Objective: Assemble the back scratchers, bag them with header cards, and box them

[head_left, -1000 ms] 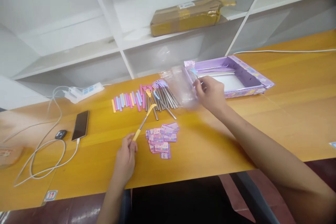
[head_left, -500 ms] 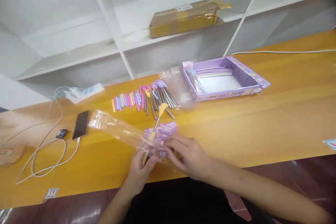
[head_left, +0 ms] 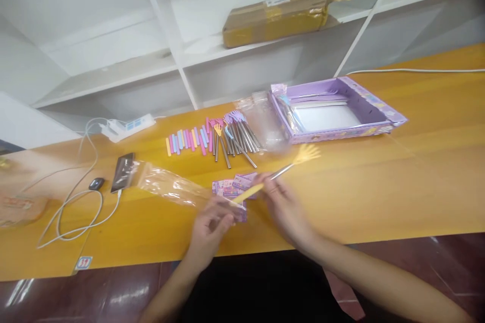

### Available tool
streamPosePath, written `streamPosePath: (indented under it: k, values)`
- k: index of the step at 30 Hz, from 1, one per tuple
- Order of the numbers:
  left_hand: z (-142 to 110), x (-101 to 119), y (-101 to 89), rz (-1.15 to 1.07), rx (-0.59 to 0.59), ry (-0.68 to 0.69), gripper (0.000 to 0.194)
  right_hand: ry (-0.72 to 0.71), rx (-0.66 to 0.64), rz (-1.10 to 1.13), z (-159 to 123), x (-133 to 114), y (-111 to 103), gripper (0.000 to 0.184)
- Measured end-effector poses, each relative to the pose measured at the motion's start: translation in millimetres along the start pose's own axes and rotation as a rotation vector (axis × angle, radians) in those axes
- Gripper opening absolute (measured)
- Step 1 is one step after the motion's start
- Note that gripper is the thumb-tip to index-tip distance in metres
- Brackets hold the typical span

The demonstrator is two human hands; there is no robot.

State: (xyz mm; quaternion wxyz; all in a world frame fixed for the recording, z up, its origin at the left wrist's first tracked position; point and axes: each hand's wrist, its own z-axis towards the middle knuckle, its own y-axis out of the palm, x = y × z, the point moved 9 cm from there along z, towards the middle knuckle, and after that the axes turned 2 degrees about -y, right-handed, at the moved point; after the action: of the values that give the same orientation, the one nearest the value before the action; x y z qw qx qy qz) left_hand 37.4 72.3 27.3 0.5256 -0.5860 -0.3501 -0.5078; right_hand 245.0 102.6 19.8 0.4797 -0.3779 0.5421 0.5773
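Note:
My left hand point(head_left: 212, 229) pinches the mouth of a long clear plastic bag point(head_left: 170, 185), which stretches out to the left over the table. My right hand point(head_left: 284, 207) is closed around the metal shaft of a yellow back scratcher point(head_left: 250, 194). Its hand-shaped head points up and right, and its handle end is at the bag's mouth; whether it is inside I cannot tell. Beneath lie several small printed cards point(head_left: 227, 186), partly covered. Behind them is a pile of back scratchers point(head_left: 242, 133) with pink, purple, blue and yellow heads.
Coloured handle sleeves point(head_left: 187, 140) lie in a row left of the pile. Clear bags point(head_left: 261, 121) rest beside a purple box point(head_left: 346, 131) holding packed scratchers. A phone point(head_left: 123, 171), cable, earbud case point(head_left: 96, 183) and power strip point(head_left: 129, 126) are at left. A taped parcel point(head_left: 280, 17) sits on the shelf.
My right hand left the box area with a clear bag, now in my left hand. The yellow back scratcher passed from my left hand to my right and swung its head rightward.

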Motion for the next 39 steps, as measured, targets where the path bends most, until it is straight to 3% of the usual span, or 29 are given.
streamPosePath:
  k: [2,3,5,9,13,20,28,39]
  values:
    - [0.9,-5.7,-24.5,-0.076,0.163,-0.009,0.033,-0.126,0.149,0.02,-2.3,-23.5,-32.2,0.035]
    - [0.7,-10.1,-36.3,-0.123,0.243,-0.017,0.032,-0.176,0.16,-0.02,-5.2,-34.9,-42.6,0.033]
    - [0.1,-20.0,-54.4,-0.226,0.37,-0.031,0.032,-0.224,0.005,-0.228,-12.8,-51.1,-42.9,0.03]
    - [2.9,-34.9,-63.4,-0.396,0.466,-0.057,0.035,-0.321,-0.42,-0.619,-41.4,-54.8,-10.4,0.027]
    - [6.0,-38.2,-59.2,-0.484,0.482,-0.089,0.037,-0.393,-0.514,-0.767,-49.8,-44.9,7.1,0.034]
    - [4.7,-33.7,-65.0,-0.569,0.543,-0.057,0.039,-0.384,-0.563,-0.833,-43.6,-24.9,2.9,0.033]
    - [3.0,-45.8,-52.4,-0.511,0.422,-0.153,0.044,-0.372,-0.562,-0.81,-40.5,-21.7,0.0,0.031]
    - [-2.5,-63.6,-47.9,-0.435,0.362,-0.202,0.042,-0.337,-0.626,-0.788,-42.5,-11.3,4.6,0.028]
